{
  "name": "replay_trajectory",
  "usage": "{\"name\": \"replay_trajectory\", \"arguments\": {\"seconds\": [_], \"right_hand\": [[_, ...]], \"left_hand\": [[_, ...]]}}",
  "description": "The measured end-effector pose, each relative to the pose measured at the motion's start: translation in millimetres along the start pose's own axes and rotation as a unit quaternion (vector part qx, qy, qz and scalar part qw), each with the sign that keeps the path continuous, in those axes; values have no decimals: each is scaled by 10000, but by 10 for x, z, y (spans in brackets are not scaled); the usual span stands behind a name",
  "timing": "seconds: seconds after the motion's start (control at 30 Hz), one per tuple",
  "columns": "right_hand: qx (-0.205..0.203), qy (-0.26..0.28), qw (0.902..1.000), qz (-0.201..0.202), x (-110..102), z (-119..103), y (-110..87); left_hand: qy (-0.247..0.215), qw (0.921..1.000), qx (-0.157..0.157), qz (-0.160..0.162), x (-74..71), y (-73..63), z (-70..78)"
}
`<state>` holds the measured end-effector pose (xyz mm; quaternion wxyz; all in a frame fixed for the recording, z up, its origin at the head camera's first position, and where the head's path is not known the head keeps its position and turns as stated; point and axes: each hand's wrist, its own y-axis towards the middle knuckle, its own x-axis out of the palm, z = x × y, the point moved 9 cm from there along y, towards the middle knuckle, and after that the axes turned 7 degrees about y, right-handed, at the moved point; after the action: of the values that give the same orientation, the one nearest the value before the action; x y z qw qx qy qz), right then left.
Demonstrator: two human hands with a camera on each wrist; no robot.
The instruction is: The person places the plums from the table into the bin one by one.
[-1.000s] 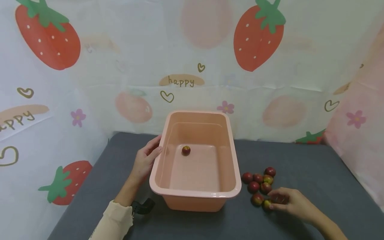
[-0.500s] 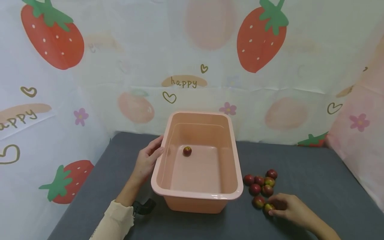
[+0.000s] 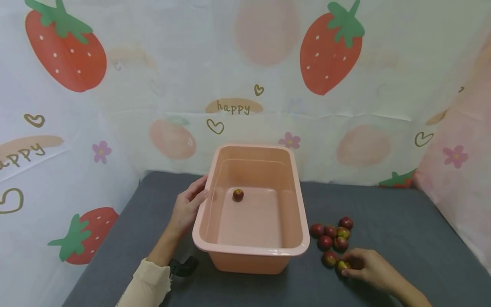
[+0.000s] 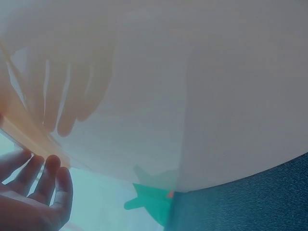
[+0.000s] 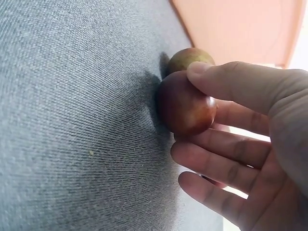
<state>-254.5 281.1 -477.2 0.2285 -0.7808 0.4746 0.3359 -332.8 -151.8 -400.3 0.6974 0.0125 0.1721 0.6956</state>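
Grey cloth [image 3: 391, 217] lay beneath, right hand [image 3: 370, 267] pinched a fruit [image 5: 185, 106], fingers drawn in since before, left hand [image 3: 186, 209] still held the tub [image 3: 251, 251].

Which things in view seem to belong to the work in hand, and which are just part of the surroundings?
Work, judging by the hands:
pink tub, held by the left hand
fruit pinched by the right hand
seven other fruits beside the tub
one fruit inside

Surroundings:
grey cloth
strawberry-print backdrop
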Motion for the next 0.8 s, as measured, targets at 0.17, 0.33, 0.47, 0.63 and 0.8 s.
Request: {"name": "replay_trajectory", "arguments": {"seconds": [0.17, 0.33, 0.47, 0.63, 0.8], "right_hand": [[38, 57, 10000, 32, 8, 0, -7], [-53, 290, 9995, 61, 25, -17, -22], [-152, 507, 9984, 186, 30, -14, -32], [-111, 416, 9982, 411, -1, 21, -62], [105, 504, 9980, 353, -12, 74, -118]], "left_hand": [[-17, 10000, 36, 0, 7, 3, -9], [-50, 10000, 30, 38, 1, 0, -5], [-112, 9999, 10, 90, -6, -5, 12], [-161, 9999, 5, 15, 16, 6, 22], [-219, 9998, 23, 5, 21, -3, 16]]}}
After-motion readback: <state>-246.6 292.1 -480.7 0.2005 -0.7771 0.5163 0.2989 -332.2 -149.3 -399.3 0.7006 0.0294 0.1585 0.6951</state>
